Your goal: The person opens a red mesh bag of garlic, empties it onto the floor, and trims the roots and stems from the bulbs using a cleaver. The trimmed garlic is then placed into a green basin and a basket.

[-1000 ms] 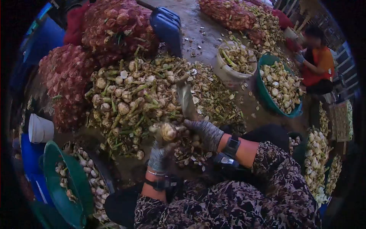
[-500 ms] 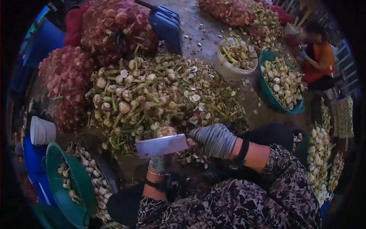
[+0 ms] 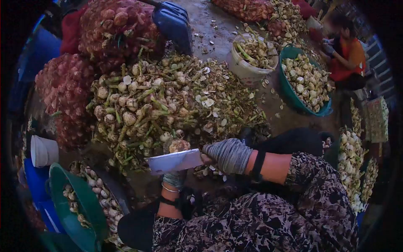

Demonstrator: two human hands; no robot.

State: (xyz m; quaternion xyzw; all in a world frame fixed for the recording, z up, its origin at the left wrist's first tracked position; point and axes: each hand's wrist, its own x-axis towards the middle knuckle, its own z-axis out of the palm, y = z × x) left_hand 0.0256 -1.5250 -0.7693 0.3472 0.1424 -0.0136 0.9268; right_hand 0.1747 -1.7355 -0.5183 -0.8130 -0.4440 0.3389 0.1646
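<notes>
In a grey striped glove, my right hand (image 3: 230, 155) is closed round the handle of a cleaver (image 3: 175, 161). The wide blade points left and crosses in front of my left hand (image 3: 174, 179), which is also gloved. A garlic bulb (image 3: 179, 145) shows just above the blade, over my left hand. The blade hides the fingers of that hand, so its grip on the bulb cannot be made out. Beyond both hands lies a large heap of garlic bulbs with stalks (image 3: 142, 101), with trimmings on its right side.
Red net sacks (image 3: 65, 84) stand at the left, near a blue scoop (image 3: 173, 25). A white bucket (image 3: 252, 69) and green basin (image 3: 289, 90) hold garlic. Another person (image 3: 350, 54) sits at upper right. A green tub (image 3: 77, 206) and white pail (image 3: 44, 151) are lower left.
The whole view has shifted slightly, with the surroundings now further left. More of the garlic bulb shows above the blade, and the cleaver sits slightly lower against it.
</notes>
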